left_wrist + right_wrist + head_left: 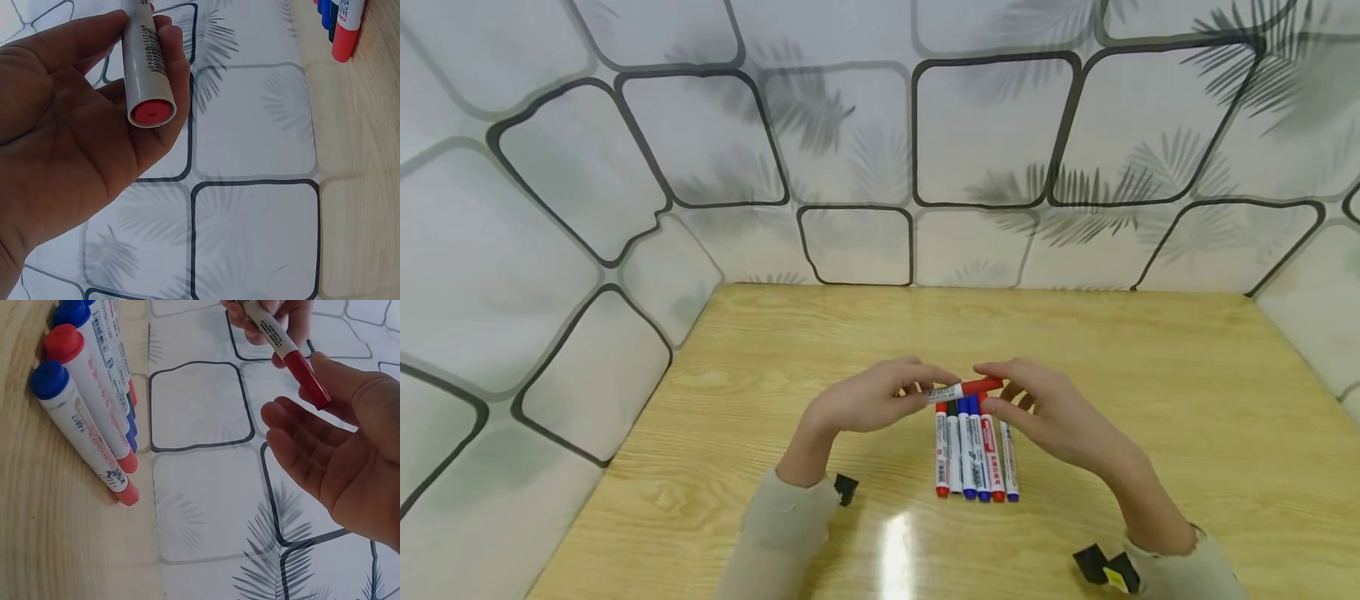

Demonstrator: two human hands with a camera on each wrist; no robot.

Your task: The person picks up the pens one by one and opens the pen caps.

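My left hand holds a whiteboard marker by its white barrel, thumb against fingers. The marker has a red cap and a red end plug. That cap points at my right hand and lies between its thumb and forefinger, which are spread around it; the other fingers are loosely bent. Below both hands, several markers lie side by side on the table, among them a red-capped one at the left and two blue-capped ones. At the right of the row, a marker with a blue end sits slightly apart.
The wood-grain table meets a pale wall covering with dark outlines and leaf prints at the back, left and right. Small black pieces show by each sleeve, one near the left cuff. Light glares on the table's front.
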